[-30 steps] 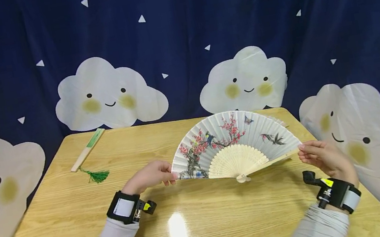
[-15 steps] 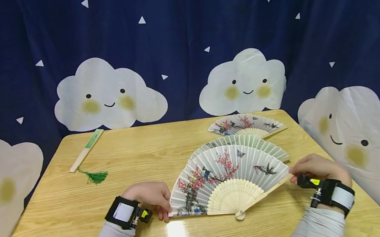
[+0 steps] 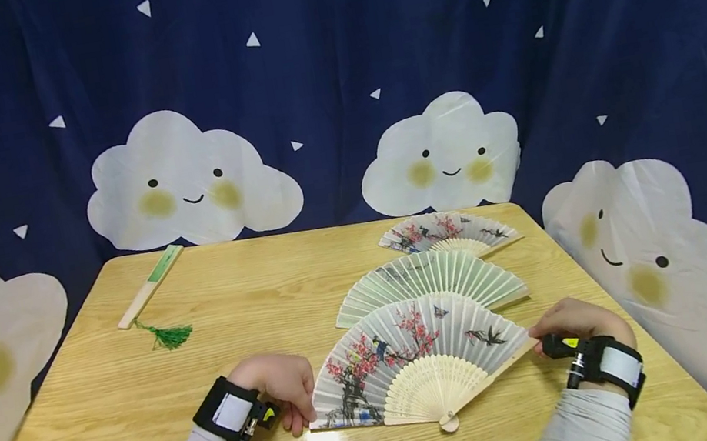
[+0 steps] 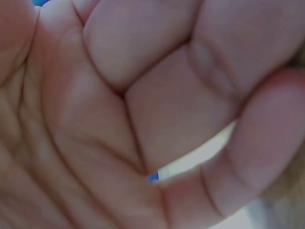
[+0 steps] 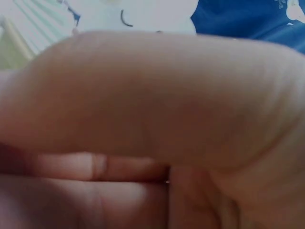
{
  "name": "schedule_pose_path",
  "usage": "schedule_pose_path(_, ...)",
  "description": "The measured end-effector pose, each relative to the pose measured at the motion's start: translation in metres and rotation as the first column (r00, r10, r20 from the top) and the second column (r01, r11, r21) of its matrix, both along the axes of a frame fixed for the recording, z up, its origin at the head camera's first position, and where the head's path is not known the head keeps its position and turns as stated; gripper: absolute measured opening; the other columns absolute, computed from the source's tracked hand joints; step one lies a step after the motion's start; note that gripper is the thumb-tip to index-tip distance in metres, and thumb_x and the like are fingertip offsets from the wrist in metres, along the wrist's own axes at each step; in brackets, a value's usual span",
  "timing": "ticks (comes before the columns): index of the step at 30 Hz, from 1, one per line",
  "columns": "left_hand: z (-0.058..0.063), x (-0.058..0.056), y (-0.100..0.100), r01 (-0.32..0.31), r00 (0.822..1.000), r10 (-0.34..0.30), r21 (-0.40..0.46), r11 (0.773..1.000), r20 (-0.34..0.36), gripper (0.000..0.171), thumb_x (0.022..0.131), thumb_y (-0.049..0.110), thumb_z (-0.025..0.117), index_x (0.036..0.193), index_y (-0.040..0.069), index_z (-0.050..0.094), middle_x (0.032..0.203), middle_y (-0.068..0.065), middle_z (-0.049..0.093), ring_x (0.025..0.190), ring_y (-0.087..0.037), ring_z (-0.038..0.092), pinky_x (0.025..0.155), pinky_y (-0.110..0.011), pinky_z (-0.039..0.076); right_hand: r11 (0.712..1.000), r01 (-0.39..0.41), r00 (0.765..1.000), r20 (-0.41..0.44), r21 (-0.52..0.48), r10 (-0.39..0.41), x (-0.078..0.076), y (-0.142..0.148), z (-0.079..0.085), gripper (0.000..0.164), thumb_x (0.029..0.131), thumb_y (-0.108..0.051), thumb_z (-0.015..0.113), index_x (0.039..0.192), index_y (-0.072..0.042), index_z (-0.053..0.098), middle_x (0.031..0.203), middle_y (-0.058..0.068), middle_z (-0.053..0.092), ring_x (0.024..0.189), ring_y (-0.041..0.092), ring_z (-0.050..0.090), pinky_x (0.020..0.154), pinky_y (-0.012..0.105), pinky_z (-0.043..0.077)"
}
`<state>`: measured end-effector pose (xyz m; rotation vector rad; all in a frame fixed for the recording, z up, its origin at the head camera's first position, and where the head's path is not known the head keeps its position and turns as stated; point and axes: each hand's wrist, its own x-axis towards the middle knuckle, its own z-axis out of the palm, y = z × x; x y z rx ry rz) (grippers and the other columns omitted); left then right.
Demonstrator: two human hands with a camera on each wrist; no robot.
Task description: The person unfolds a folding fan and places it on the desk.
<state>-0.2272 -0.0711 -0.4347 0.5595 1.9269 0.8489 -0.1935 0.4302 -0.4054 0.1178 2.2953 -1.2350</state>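
Note:
A spread folding fan (image 3: 433, 386) with red blossoms, birds and a butterfly lies low over the near part of the table, its pivot toward the person. My left hand (image 3: 281, 389) pinches its left end, and my right hand (image 3: 574, 324) pinches the right guard stick. Just behind it is a spread pale green fan (image 3: 429, 278), its lower middle covered by the near fan. Farther back, another spread blossom fan (image 3: 446, 230) lies on the table. In the left wrist view the curled fingers (image 4: 176, 109) fill the picture; a large finger (image 5: 143, 95) dominates the right wrist view.
At the back left of the wooden table (image 3: 253, 292) lies a folded fan (image 3: 150, 287) with a green tassel (image 3: 169, 336). A dark blue curtain (image 3: 309, 40) with smiling clouds hangs behind and beside the table.
Both hands have brought the blossom fan toward the person and down to the table. The green fan and the far blossom fan, mostly hidden behind it before, now show.

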Motion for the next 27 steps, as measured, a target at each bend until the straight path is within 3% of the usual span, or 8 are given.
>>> schedule_pose_path(7,0.0,0.005,0.004,-0.012,1.0,0.012,-0.016,1.0,-0.014,0.019,0.084,0.001,0.07,0.065,-0.006,0.07,0.052,-0.007,0.064,0.041,-0.01,0.056,0.042,-0.02,0.045,1.0,-0.002,1.0,0.017,-0.003,0.002,-0.002,0.002,-0.002,0.029,0.093,-0.016,0.059,0.093,0.01,0.071,0.074,0.0,0.073,0.071,0.009,0.066,0.071,0.025,0.053)
schedule_pose_path(13,0.003,0.003,0.003,-0.003,0.998,0.001,-0.039,0.999,-0.061,0.018,0.082,0.003,0.072,0.065,-0.004,0.071,0.052,-0.008,0.064,0.04,-0.01,0.056,0.042,-0.019,0.044,0.974,0.186,0.982,-0.053,0.127,-0.18,0.0,-0.001,0.009,0.035,0.094,-0.026,0.06,0.099,0.007,0.071,0.077,-0.001,0.072,0.071,0.009,0.064,0.07,0.026,0.051)
schedule_pose_path(16,0.007,-0.005,-0.001,-0.026,0.989,0.021,-0.031,0.999,-0.146,0.018,0.081,0.005,0.074,0.065,-0.002,0.072,0.053,-0.007,0.065,0.043,-0.01,0.056,0.044,-0.019,0.045,0.952,0.27,0.961,-0.108,0.147,-0.256,0.002,-0.001,0.019,0.045,0.098,-0.03,0.054,0.113,0.012,0.062,0.083,0.001,0.072,0.075,0.012,0.065,0.071,0.03,0.054)
schedule_pose_path(18,0.01,-0.014,-0.004,-0.062,0.958,0.059,-0.001,0.998,-0.28,0.019,0.082,0.007,0.073,0.064,0.0,0.071,0.055,-0.005,0.065,0.046,-0.009,0.055,0.048,-0.02,0.045,0.93,0.337,0.937,-0.151,0.146,-0.316,0.002,-0.002,0.025,0.053,0.1,-0.034,0.049,0.122,0.014,0.054,0.086,0.003,0.073,0.078,0.014,0.067,0.072,0.032,0.055)
schedule_pose_path(19,0.013,-0.02,-0.007,-0.099,0.932,0.1,0.021,0.995,-0.348,0.018,0.083,0.009,0.072,0.066,0.001,0.071,0.058,-0.004,0.066,0.049,-0.01,0.056,0.051,-0.021,0.045,0.915,0.375,0.92,-0.184,0.148,-0.347,0.002,-0.003,0.028,0.055,0.101,-0.036,0.048,0.124,0.014,0.052,0.087,0.005,0.073,0.079,0.014,0.067,0.072,0.032,0.056)
schedule_pose_path(21,0.018,-0.033,-0.013,-0.197,0.843,0.209,0.077,0.977,-0.495,0.015,0.084,0.012,0.07,0.073,0.002,0.07,0.066,-0.004,0.067,0.057,-0.011,0.057,0.056,-0.024,0.045,0.881,0.45,0.875,-0.27,0.15,-0.401,0.002,-0.005,0.032,0.058,0.101,-0.039,0.046,0.127,0.013,0.051,0.089,0.007,0.073,0.078,0.013,0.068,0.07,0.031,0.056)
schedule_pose_path(23,0.023,-0.045,-0.021,-0.318,0.717,0.333,0.137,0.938,-0.613,0.015,0.087,0.017,0.068,0.082,0.003,0.07,0.077,-0.008,0.069,0.066,-0.016,0.059,0.061,-0.029,0.046,0.838,0.528,0.813,-0.364,0.136,-0.454,0.002,-0.009,0.035,0.056,0.101,-0.04,0.045,0.126,0.009,0.054,0.089,0.006,0.073,0.074,0.009,0.067,0.068,0.028,0.056)
schedule_pose_path(27,0.028,-0.063,-0.046,-0.557,0.44,0.538,0.252,0.792,-0.719,0.024,0.093,0.021,0.063,0.099,-0.001,0.068,0.094,-0.018,0.07,0.081,-0.028,0.064,0.068,-0.039,0.049,0.748,0.662,0.65,-0.53,0.044,-0.544,0.001,-0.018,0.04,0.05,0.1,-0.04,0.046,0.124,0.002,0.058,0.077,-0.01,0.07,0.065,-0.002,0.063,0.063,0.022,0.055)
